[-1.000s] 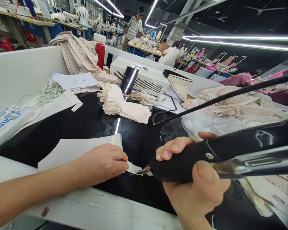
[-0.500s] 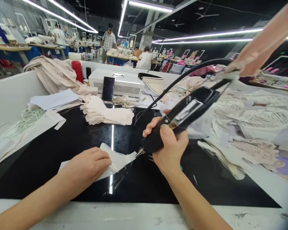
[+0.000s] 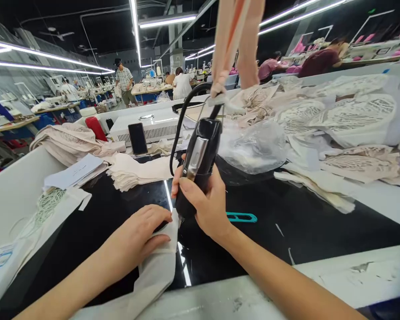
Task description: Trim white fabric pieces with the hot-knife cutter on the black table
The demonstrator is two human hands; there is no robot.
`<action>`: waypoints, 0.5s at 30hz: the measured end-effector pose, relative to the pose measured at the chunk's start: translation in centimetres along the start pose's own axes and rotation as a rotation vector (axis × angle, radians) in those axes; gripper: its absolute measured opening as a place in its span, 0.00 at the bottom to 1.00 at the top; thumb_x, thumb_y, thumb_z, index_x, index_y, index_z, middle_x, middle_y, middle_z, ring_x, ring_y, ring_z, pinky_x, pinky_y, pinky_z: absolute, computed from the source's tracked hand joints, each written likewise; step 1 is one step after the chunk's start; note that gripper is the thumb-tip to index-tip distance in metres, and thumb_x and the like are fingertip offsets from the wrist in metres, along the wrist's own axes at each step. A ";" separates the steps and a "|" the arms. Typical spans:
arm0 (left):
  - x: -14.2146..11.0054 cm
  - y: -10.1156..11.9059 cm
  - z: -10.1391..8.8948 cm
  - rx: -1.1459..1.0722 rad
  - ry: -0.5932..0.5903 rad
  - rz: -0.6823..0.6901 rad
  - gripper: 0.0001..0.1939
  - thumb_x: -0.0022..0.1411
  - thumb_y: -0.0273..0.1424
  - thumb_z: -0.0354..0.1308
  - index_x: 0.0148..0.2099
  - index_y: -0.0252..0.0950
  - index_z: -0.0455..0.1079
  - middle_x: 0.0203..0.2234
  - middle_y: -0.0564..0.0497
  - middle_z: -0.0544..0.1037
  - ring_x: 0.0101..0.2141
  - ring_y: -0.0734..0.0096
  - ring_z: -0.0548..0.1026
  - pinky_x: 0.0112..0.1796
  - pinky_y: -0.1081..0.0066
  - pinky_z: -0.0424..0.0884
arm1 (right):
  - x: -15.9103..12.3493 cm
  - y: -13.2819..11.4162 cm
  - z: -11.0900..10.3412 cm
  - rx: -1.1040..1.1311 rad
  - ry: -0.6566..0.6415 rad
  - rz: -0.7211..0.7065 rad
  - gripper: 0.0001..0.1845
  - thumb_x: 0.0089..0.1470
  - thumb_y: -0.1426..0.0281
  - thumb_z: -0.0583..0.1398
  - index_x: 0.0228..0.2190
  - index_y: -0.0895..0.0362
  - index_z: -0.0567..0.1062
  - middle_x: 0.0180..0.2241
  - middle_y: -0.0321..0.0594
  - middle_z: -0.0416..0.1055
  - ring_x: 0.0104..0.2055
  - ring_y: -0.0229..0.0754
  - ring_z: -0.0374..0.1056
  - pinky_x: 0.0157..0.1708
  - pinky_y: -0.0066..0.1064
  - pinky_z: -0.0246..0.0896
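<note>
My right hand (image 3: 205,202) is wrapped round a black corded electric clipper (image 3: 206,151), held upright with its lower end down at the fabric's edge. The blade tip is mostly hidden. A pale fabric piece (image 3: 158,269) lies on the black board (image 3: 253,253) and runs over the front edge of the table. On that fabric rests my left hand (image 3: 143,235), fingers stretched and thumb apart, fingertips just left of the clipper. A turquoise slotted tool (image 3: 242,217) lies right of my right hand, partly covered by it.
A stack of cut pale pieces (image 3: 136,171) lies behind my left hand. Beyond it are a phone (image 3: 138,138) and a white vented box (image 3: 160,126). A clear plastic bag (image 3: 253,146) and lace pieces (image 3: 356,115) lie right. Pinkish straps (image 3: 236,44) hold the clipper from above.
The view has turned right. The clipper has swung from a slant to nearly upright. The fabric now extends toward me over the front edge, and my left hand's thumb and fingers have spread.
</note>
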State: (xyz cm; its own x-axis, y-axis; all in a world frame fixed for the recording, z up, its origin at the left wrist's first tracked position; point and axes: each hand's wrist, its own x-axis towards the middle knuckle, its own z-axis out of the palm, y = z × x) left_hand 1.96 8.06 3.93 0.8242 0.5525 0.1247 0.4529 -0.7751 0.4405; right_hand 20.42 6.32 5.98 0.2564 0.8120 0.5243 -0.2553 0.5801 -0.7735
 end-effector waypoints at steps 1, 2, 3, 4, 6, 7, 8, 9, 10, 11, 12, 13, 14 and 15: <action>0.4 -0.2 0.1 -0.023 -0.016 0.013 0.15 0.68 0.32 0.59 0.55 0.42 0.63 0.56 0.50 0.71 0.59 0.63 0.66 0.60 0.61 0.63 | 0.0 0.0 0.1 -0.010 -0.002 -0.003 0.13 0.53 0.64 0.66 0.35 0.53 0.67 0.29 0.31 0.68 0.24 0.35 0.65 0.25 0.29 0.67; 0.8 -0.4 0.3 -0.038 -0.041 0.010 0.17 0.67 0.33 0.60 0.55 0.43 0.62 0.57 0.50 0.70 0.61 0.62 0.64 0.62 0.59 0.62 | 0.0 0.0 0.1 -0.023 -0.004 -0.007 0.13 0.53 0.64 0.66 0.35 0.53 0.67 0.29 0.31 0.68 0.25 0.35 0.65 0.25 0.29 0.67; 1.1 -0.5 0.3 -0.043 -0.070 -0.005 0.18 0.66 0.33 0.62 0.55 0.43 0.62 0.57 0.49 0.70 0.63 0.60 0.62 0.62 0.57 0.61 | -0.1 0.0 0.2 -0.037 -0.002 -0.011 0.13 0.53 0.65 0.66 0.35 0.52 0.67 0.29 0.31 0.67 0.25 0.35 0.65 0.26 0.29 0.66; 1.2 -0.6 0.4 -0.038 -0.102 -0.023 0.19 0.65 0.34 0.63 0.55 0.43 0.63 0.58 0.49 0.71 0.64 0.58 0.60 0.63 0.54 0.60 | -0.1 0.0 0.2 -0.050 0.001 -0.013 0.13 0.53 0.65 0.66 0.35 0.52 0.67 0.29 0.31 0.67 0.26 0.35 0.65 0.26 0.29 0.66; 1.4 -0.6 0.4 -0.016 -0.156 -0.053 0.19 0.64 0.34 0.63 0.55 0.42 0.64 0.58 0.47 0.71 0.65 0.55 0.59 0.64 0.48 0.57 | -0.1 0.0 0.4 -0.069 0.006 -0.010 0.13 0.52 0.66 0.66 0.36 0.52 0.67 0.29 0.31 0.67 0.26 0.35 0.64 0.27 0.29 0.65; 1.4 -0.6 0.4 -0.003 -0.170 -0.063 0.18 0.64 0.34 0.63 0.54 0.41 0.64 0.58 0.46 0.71 0.65 0.54 0.58 0.65 0.46 0.55 | -0.1 0.0 0.4 -0.072 0.009 -0.008 0.13 0.52 0.66 0.66 0.36 0.52 0.67 0.30 0.31 0.67 0.27 0.35 0.64 0.28 0.29 0.65; 1.3 -0.7 0.5 0.009 -0.177 -0.066 0.19 0.64 0.34 0.63 0.55 0.41 0.65 0.59 0.46 0.70 0.66 0.53 0.57 0.65 0.44 0.52 | -0.2 0.1 0.5 -0.072 0.008 -0.005 0.13 0.51 0.67 0.66 0.36 0.52 0.67 0.30 0.31 0.67 0.27 0.35 0.64 0.28 0.29 0.65; 1.2 -0.8 0.5 0.021 -0.179 -0.067 0.19 0.64 0.35 0.63 0.55 0.41 0.65 0.60 0.45 0.70 0.66 0.52 0.56 0.65 0.43 0.50 | -0.2 0.1 0.6 -0.071 0.004 -0.002 0.14 0.51 0.67 0.66 0.36 0.52 0.67 0.30 0.31 0.66 0.27 0.35 0.64 0.28 0.29 0.64; 1.1 -1.0 0.5 0.032 -0.179 -0.065 0.20 0.64 0.36 0.63 0.56 0.41 0.65 0.60 0.45 0.69 0.67 0.52 0.54 0.66 0.42 0.48 | -0.2 0.1 0.7 -0.070 -0.003 0.000 0.14 0.51 0.66 0.66 0.36 0.52 0.67 0.29 0.31 0.66 0.27 0.35 0.64 0.27 0.29 0.64; 1.0 -1.1 0.6 0.043 -0.180 -0.063 0.20 0.65 0.38 0.62 0.57 0.42 0.65 0.61 0.45 0.69 0.68 0.51 0.53 0.66 0.41 0.46 | -0.3 0.1 0.7 -0.071 -0.007 0.001 0.14 0.51 0.66 0.66 0.36 0.52 0.67 0.29 0.31 0.66 0.27 0.35 0.63 0.27 0.28 0.63; 0.9 -1.2 0.6 0.055 -0.184 -0.063 0.21 0.65 0.39 0.62 0.58 0.42 0.65 0.61 0.45 0.68 0.68 0.51 0.52 0.66 0.40 0.44 | -0.3 0.2 0.8 -0.074 -0.014 0.002 0.14 0.52 0.66 0.66 0.35 0.52 0.66 0.29 0.30 0.66 0.27 0.35 0.63 0.27 0.28 0.63; 0.9 -1.4 0.6 0.065 -0.192 -0.066 0.22 0.66 0.41 0.61 0.59 0.42 0.64 0.62 0.45 0.68 0.68 0.51 0.51 0.66 0.39 0.43 | -0.3 0.3 0.8 -0.078 -0.021 0.003 0.14 0.52 0.65 0.66 0.35 0.52 0.66 0.29 0.30 0.65 0.27 0.35 0.63 0.27 0.28 0.62; 0.8 -1.5 0.7 0.076 -0.203 -0.071 0.23 0.66 0.42 0.60 0.59 0.42 0.64 0.62 0.45 0.67 0.68 0.52 0.50 0.66 0.39 0.43 | -0.3 0.3 0.8 -0.082 -0.029 0.005 0.14 0.52 0.65 0.66 0.35 0.52 0.66 0.29 0.30 0.65 0.27 0.35 0.63 0.27 0.28 0.62; 0.8 -1.6 0.7 0.087 -0.211 -0.079 0.23 0.66 0.43 0.59 0.60 0.42 0.64 0.62 0.45 0.67 0.69 0.52 0.49 0.65 0.39 0.42 | -0.3 0.4 0.8 -0.086 -0.036 0.005 0.14 0.53 0.65 0.66 0.35 0.51 0.66 0.29 0.30 0.65 0.27 0.35 0.63 0.27 0.28 0.62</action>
State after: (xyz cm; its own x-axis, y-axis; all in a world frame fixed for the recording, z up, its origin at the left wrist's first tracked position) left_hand 2.13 9.50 2.75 0.8338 0.5430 -0.0994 0.5386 -0.7608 0.3621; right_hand 19.54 6.32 5.80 0.2213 0.8177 0.5314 -0.1749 0.5694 -0.8032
